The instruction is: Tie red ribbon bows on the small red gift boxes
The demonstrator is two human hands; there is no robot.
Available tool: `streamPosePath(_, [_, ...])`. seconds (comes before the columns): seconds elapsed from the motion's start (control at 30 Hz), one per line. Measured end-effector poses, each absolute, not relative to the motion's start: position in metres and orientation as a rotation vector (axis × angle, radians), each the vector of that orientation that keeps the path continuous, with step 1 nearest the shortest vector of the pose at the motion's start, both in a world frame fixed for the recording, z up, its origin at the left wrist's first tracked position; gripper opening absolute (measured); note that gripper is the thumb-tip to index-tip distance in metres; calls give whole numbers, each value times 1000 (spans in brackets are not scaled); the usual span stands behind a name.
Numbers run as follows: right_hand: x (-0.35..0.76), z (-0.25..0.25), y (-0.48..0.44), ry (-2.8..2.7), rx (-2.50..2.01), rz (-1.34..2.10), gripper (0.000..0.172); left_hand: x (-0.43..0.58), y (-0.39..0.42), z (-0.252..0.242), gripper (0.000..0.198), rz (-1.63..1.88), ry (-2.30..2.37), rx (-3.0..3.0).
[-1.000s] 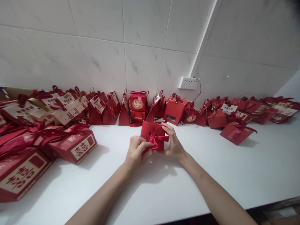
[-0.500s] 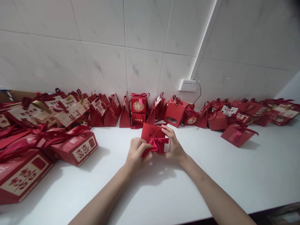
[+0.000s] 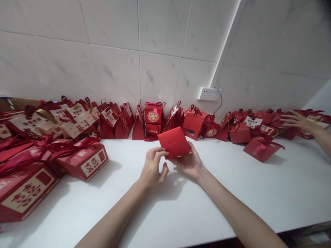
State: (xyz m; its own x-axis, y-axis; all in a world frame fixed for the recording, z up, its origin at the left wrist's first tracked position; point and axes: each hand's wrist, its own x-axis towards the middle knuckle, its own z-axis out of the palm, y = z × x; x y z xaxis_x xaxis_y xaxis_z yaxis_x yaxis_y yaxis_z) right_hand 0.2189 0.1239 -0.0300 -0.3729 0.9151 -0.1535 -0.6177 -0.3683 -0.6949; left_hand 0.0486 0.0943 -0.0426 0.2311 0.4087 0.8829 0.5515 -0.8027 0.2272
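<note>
A small red gift box point(image 3: 174, 143) is tilted above the white table, a plain face with a faint flap line turned up. My right hand point(image 3: 190, 163) holds it from below and along its right side, the thumb at the edge. Beside its lower left corner is my left hand point(image 3: 155, 166), with thumb and fingers apart and a fingertip at or very near the box. The bow on the box is out of sight. Just behind stand two stacked red boxes with a ribbon bow point(image 3: 154, 113).
Large red boxes point(image 3: 85, 156) with ribbons crowd the left. Several red gift bags point(image 3: 192, 124) line the wall, under a power strip point(image 3: 207, 94). A red box point(image 3: 262, 148) lies at right. Another person's hand point(image 3: 294, 120) reaches over the boxes at far right.
The box has been turned over, so its bow side no longer shows. My left fingers have loosened from the ribbon, and my right hand has moved underneath. Another person's hand has appeared at right.
</note>
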Motion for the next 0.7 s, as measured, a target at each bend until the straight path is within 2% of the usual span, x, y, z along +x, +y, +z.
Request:
streamPosePath(0.17, [219, -32, 122, -552, -499, 1997, 52, 49, 97, -48, 53, -1534, -967, -2468])
streamPosePath(0.7, [220, -18, 115, -635, -501, 1977, 50, 49, 95, -44, 41, -1560, -835, -2408])
